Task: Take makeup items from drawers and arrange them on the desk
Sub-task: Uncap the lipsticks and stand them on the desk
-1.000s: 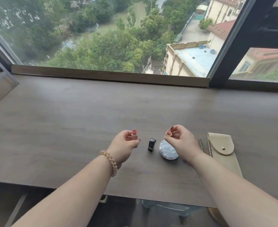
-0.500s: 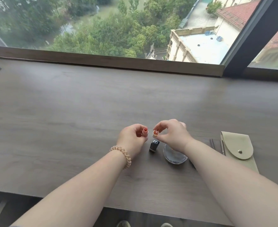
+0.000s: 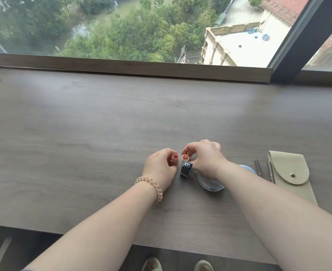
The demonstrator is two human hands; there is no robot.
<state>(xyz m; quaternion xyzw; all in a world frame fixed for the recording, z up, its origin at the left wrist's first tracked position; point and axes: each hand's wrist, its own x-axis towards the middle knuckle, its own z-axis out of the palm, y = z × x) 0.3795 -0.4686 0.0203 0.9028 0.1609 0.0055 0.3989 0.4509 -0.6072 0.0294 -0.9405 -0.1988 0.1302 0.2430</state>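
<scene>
My left hand (image 3: 161,166) is closed around a small lipstick (image 3: 174,159) with its coral tip pointing right. My right hand (image 3: 206,156) pinches the lipstick's clear cap (image 3: 185,157) between thumb and forefinger, its open end facing the lipstick a short gap away. Both hover just above the wooden desk (image 3: 102,133). A black lipstick tube (image 3: 185,169) stands on the desk right below them. A round compact (image 3: 210,182) lies under my right wrist, partly hidden.
A beige snap pouch (image 3: 290,173) lies at the right, with thin metal tools (image 3: 258,170) beside it. A raised sill (image 3: 130,68) and window run along the desk's far edge. A coiled band sits on my left wrist. Feet show below the near edge.
My two hands have come together, bringing the cap close to the lipstick tip. The view has tilted down and shifted, so the items sit further right.
</scene>
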